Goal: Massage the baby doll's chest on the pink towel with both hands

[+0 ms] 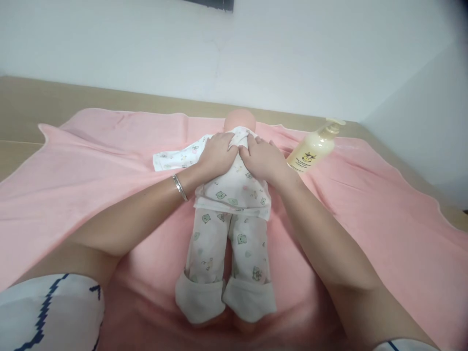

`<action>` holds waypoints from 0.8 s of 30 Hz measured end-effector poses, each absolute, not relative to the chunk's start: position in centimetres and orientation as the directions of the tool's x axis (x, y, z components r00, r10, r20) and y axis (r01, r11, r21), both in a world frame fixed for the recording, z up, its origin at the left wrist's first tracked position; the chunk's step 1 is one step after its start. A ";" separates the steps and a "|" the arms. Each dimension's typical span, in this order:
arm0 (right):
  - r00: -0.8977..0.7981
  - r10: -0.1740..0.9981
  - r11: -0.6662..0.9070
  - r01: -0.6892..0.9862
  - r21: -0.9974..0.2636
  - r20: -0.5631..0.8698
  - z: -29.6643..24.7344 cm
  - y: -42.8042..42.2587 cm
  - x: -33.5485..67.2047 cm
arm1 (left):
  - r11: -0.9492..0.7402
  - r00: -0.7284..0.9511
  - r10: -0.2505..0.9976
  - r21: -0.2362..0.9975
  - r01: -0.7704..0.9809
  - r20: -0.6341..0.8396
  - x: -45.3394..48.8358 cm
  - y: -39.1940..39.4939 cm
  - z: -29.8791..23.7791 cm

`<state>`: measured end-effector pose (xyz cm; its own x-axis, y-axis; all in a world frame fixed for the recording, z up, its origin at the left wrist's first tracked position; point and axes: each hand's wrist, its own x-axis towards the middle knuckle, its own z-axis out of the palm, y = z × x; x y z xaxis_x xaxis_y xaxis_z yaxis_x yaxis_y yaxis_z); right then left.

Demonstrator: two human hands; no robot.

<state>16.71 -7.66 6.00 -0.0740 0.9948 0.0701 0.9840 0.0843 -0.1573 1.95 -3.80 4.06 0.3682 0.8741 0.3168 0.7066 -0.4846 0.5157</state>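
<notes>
A baby doll [240, 120] lies stretched out, its smooth head at the far end and its legs toward me. It wears a white printed shirt [237, 195] and white printed pants [210, 243] with wide, turned-up cuffs. My left hand [219, 155] rests flat on the left of the shirt's upper part, near the outstretched sleeve [179, 155]. On the opposite side, my right hand [266, 158] lies over the shirt with fingers spread toward the shoulder. Both thumbs point to the middle. The right sleeve is hidden, and which way the doll faces I cannot tell.
A pink blanket [120, 141] with folds lies under the doll. A pale yellow pump bottle [312, 148] with a cow picture leans at the right, near my right hand. Behind are a wooden surface [146, 100] and a white wall [127, 48].
</notes>
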 end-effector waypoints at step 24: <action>-0.165 0.977 0.170 0.985 -0.026 0.134 5.4 -8.6 15.8 | -0.389 0.350 0.917 0.624 0.678 0.192 1.0 -2.3 5.0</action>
<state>15.78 -8.57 5.44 -0.1650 0.9772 0.1337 0.9851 0.1699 -0.0263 0.96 -2.30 4.97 0.3504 0.9168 0.1917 0.6775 -0.3894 0.6239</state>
